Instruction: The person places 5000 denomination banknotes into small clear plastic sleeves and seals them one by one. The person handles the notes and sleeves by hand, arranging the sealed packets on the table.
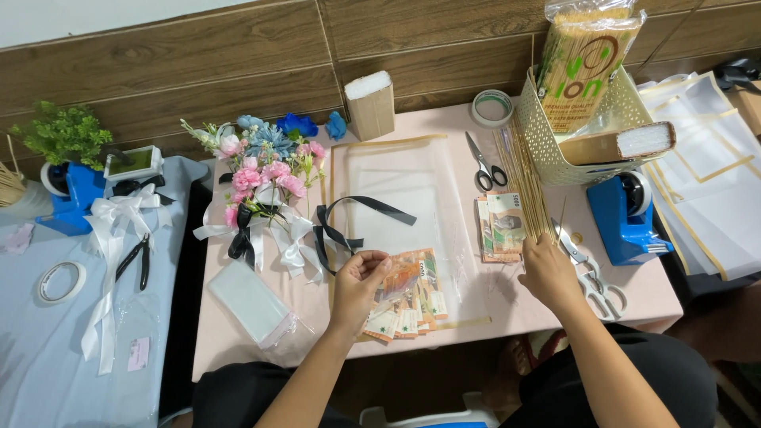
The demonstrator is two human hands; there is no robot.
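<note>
Left hand [358,287]: fingers are pinching a single banknote [399,277], lifting it just above the fanned banknotes [408,313] lying directly beneath on the worktop [476,297]. Right hand [548,273]: fingers are curling down onto the lower ends of the bamboo skewers [529,186]; whether they are gripping one cannot be told. A second banknote stack [502,226] is lying just left of those fingers, shears [590,273] just right, scissors [485,165] beyond.
</note>
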